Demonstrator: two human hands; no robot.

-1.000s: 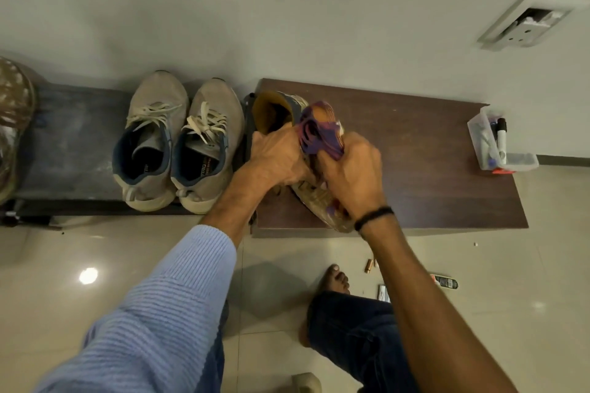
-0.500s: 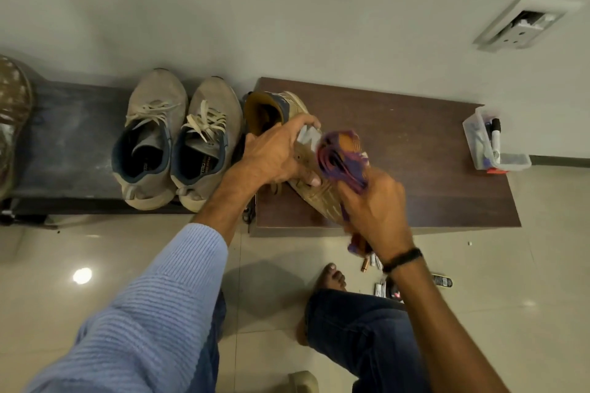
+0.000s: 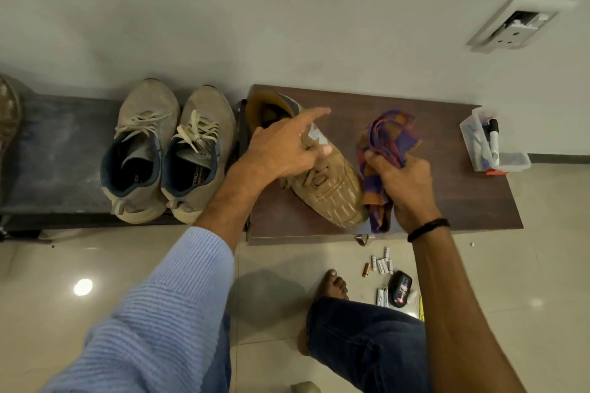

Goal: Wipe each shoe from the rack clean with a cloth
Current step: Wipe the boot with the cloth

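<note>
Shoe (image 3: pixel 332 191) — white logo (image 3: pixel 316 138) — beside cloth (image 3: pixel 388 140)

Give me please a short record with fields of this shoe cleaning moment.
shoe in work: tan shoe, lying on the brown board
left hand: holds the tan shoe from above, index finger straight
right hand: grips the purple cloth, beside the shoe's toe
other shoes: grey sneakers, left on the dark shelf
also on board: clear box with a marker
</note>
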